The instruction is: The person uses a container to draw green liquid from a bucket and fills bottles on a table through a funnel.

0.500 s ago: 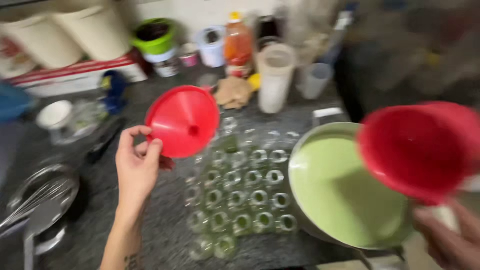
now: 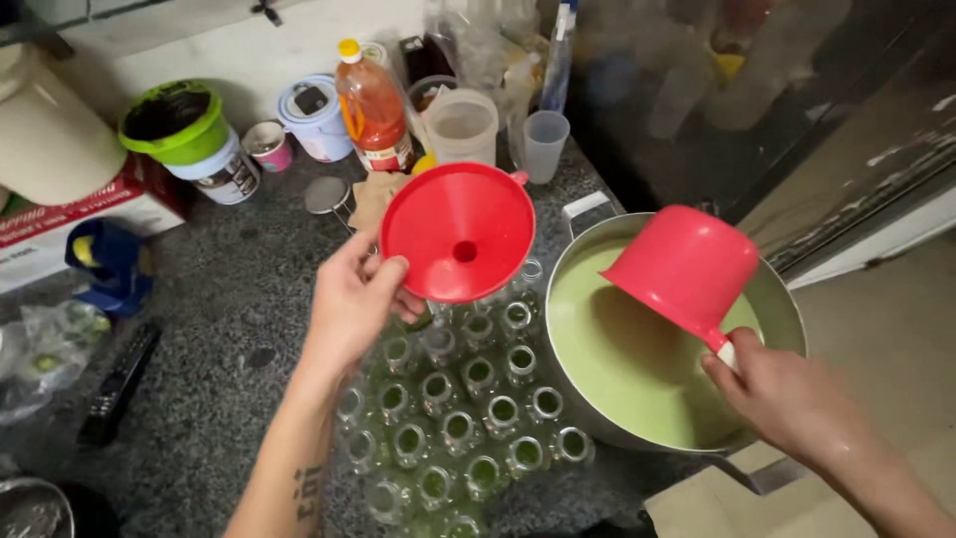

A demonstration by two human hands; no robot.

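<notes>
My left hand [image 2: 354,299] grips the rim of a red funnel [image 2: 458,231], held tilted above several small clear glass bottles [image 2: 453,399] that stand packed together on the dark granite counter [image 2: 219,329]. My right hand [image 2: 782,394] holds the handle of a red scoop cup [image 2: 682,267], which hangs mouth-down over a large metal pot [image 2: 777,289]. The pot holds pale green liquid [image 2: 617,369] and stands right of the bottles.
At the back stand an orange-liquid bottle [image 2: 370,105], a clear measuring jug [image 2: 461,127], a plastic cup [image 2: 545,144], a green-rimmed tub [image 2: 174,125] and a white lidded container [image 2: 314,115]. A blue object [image 2: 110,261] and a black remote-like bar [image 2: 119,384] lie left.
The view has swung so the funnel and my left hand now sit more to the centre. The red scoop has tipped and dropped down over the pot's green liquid.
</notes>
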